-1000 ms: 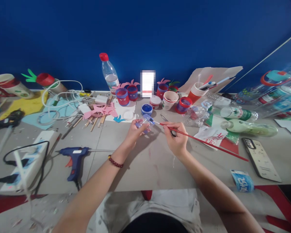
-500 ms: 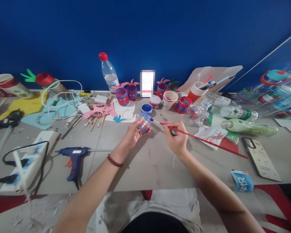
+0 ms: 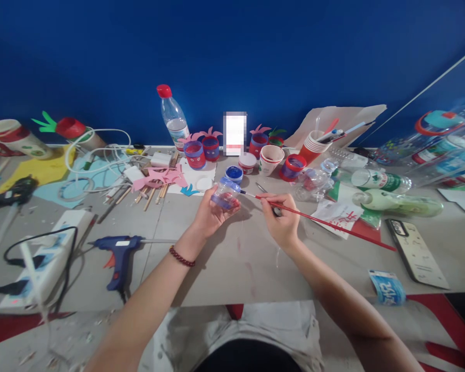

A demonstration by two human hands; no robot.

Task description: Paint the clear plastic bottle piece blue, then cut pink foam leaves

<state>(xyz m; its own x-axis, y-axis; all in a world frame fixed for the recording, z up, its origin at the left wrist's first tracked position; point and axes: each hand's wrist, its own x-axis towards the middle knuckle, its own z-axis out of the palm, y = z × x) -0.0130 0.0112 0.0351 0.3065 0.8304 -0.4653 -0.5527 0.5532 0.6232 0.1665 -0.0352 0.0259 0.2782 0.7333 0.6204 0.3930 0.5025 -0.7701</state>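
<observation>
My left hand (image 3: 210, 214) is closed around a small clear plastic cup (image 3: 225, 194), which looks like a cut bottle piece with blue paint around its rim and base. In my right hand (image 3: 281, 217) a long red-handled paintbrush (image 3: 321, 219) is pinched, its tip close to the cup's right side; whether it touches I cannot tell. Just behind the cup stands an open jar of blue paint (image 3: 233, 174). A closed paint jar (image 3: 247, 163) is beside it. Painted cups with pink paper leaves (image 3: 195, 155) stand farther back.
A blue glue gun (image 3: 120, 258) and a power strip (image 3: 48, 258) lie on the left. Pink paper cutouts (image 3: 158, 178) and sticks lie behind them. Paper cups (image 3: 272, 160), plastic bottles (image 3: 382, 180) and a phone (image 3: 416, 253) are to the right. A capped bottle (image 3: 173, 116) stands near the blue wall.
My left hand has turned the cup, so its rim now tips differently and more of its clear side shows. The brush tip has come off the rim to the cup's right side.
</observation>
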